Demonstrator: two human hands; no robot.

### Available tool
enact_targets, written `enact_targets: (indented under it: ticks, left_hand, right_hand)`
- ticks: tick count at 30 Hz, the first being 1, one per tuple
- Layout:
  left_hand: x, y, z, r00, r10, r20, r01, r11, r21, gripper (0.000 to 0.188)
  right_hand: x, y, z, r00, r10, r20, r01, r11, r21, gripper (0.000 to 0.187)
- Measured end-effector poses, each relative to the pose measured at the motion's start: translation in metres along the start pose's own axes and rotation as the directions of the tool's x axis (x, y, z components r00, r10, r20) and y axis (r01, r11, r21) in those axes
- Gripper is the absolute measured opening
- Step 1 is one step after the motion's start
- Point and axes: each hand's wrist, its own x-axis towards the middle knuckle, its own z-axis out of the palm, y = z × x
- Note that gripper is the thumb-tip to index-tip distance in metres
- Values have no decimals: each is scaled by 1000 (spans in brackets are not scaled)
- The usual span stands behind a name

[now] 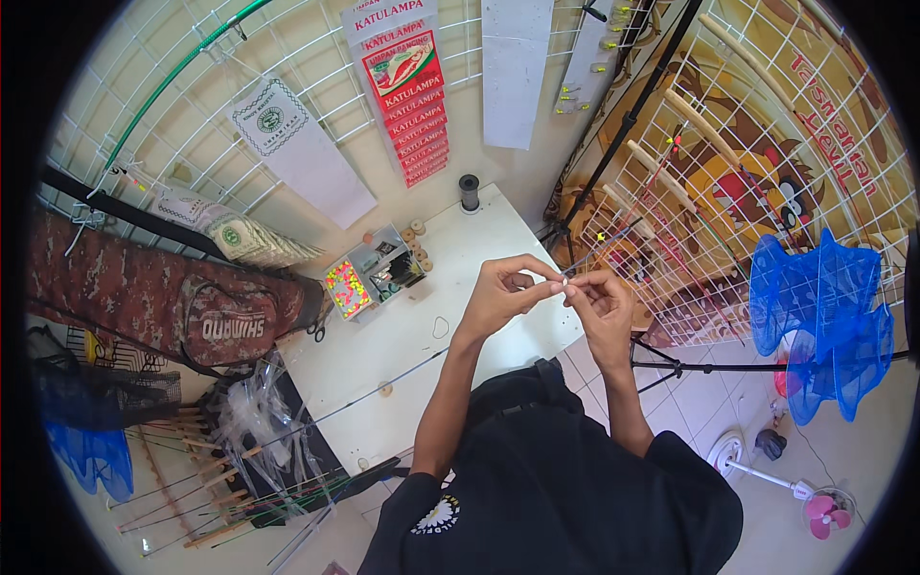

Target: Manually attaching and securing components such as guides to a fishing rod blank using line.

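Observation:
My left hand (513, 295) and my right hand (602, 305) meet above the right edge of the white table (450, 249). Both are closed, thumb and fingertips pinched together around a thin dark fishing rod (412, 368). It slants from the lower left, passes behind my left forearm and shows again beyond my fingers at the upper right. Something small and pale sits between the fingertips, too tiny to make out. On the table lie a thin loop of line (441, 328) and a small wooden ring (385, 389).
A divided box (383, 264) with bright beads, wooden spools (414, 244) and a dark line spool (469, 193) stand at the back. A camouflage rod bag (192, 307) leans left. Wire grid racks hold packets, rods and blue nets (815, 307). A pink fan (826, 515) stands lower right.

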Motion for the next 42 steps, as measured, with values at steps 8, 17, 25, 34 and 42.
enact_targets:
  ticks: [8, 17, 25, 34, 42]
  left_hand:
    - [1, 11, 11, 990, 140, -28, -140, 990, -4, 35]
    - [-1, 15, 12, 994, 65, -93, -69, 997, -45, 37]
    - [2, 17, 12, 981, 116, -154, -120, 993, -17, 38]
    - [3, 13, 11, 982, 110, -155, -117, 993, -37, 38]
    - [4, 10, 11, 980, 116, -159, -123, 992, -35, 37]
  right_hand:
    - [-1, 5, 9, 998, 2, -63, -1, 1000, 20, 11]
    - [0, 15, 13, 998, 19, -59, -20, 999, -28, 8]
    - [1, 17, 9, 995, 81, -61, -72, 988, 139, 19]
    - [4, 9, 7, 982, 175, -68, -163, 974, 157, 16]
    - [5, 10, 9, 978, 198, -62, -184, 965, 186, 14]
